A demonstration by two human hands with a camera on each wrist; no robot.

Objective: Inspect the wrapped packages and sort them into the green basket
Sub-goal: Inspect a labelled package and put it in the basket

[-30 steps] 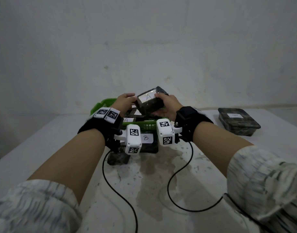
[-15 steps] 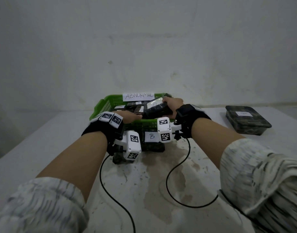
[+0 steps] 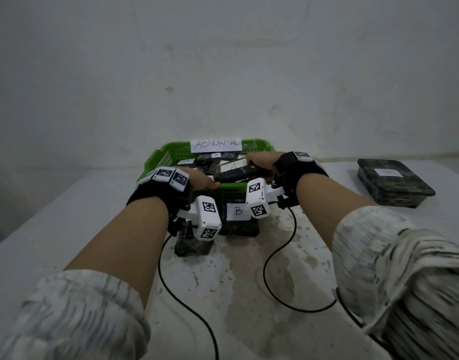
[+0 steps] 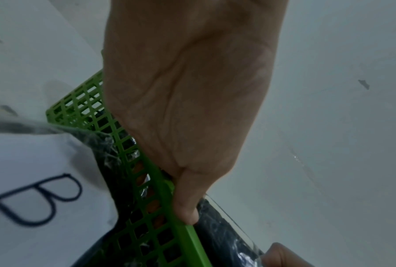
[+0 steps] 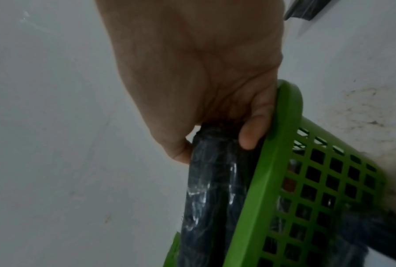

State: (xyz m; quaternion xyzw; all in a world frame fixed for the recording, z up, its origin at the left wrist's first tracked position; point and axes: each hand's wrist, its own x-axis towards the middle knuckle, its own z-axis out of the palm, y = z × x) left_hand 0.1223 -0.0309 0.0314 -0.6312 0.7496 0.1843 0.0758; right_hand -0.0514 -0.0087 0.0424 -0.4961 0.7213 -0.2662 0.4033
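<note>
A green basket point(image 3: 155, 162) labelled ABNORMAL stands at the back of the table and holds several dark wrapped packages. My right hand point(image 3: 259, 165) grips a dark film-wrapped package marked A point(image 3: 236, 172) by its right end, just inside the basket's near rim. My left hand point(image 3: 205, 183) is at the package's left end. In the left wrist view its thumb point(image 4: 185, 207) lies along the rim point(image 4: 192, 238) against the package point(image 4: 217, 234), with fingers showing through the mesh. In the right wrist view, thumb and finger of my right hand point(image 5: 213, 146) pinch the package point(image 5: 206, 198) beside the rim point(image 5: 272, 162).
A package labelled B point(image 3: 241, 227) stands on the table against the basket's front. Another dark package point(image 3: 192, 246) lies under my left wrist. A third package point(image 3: 394, 183) sits at the far right. Two black cables point(image 3: 275, 289) trail over the stained tabletop toward me.
Both hands have brought package A down from above the basket, where it was tilted up, until it lies low inside the near rim. The ABNORMAL label has come into view.
</note>
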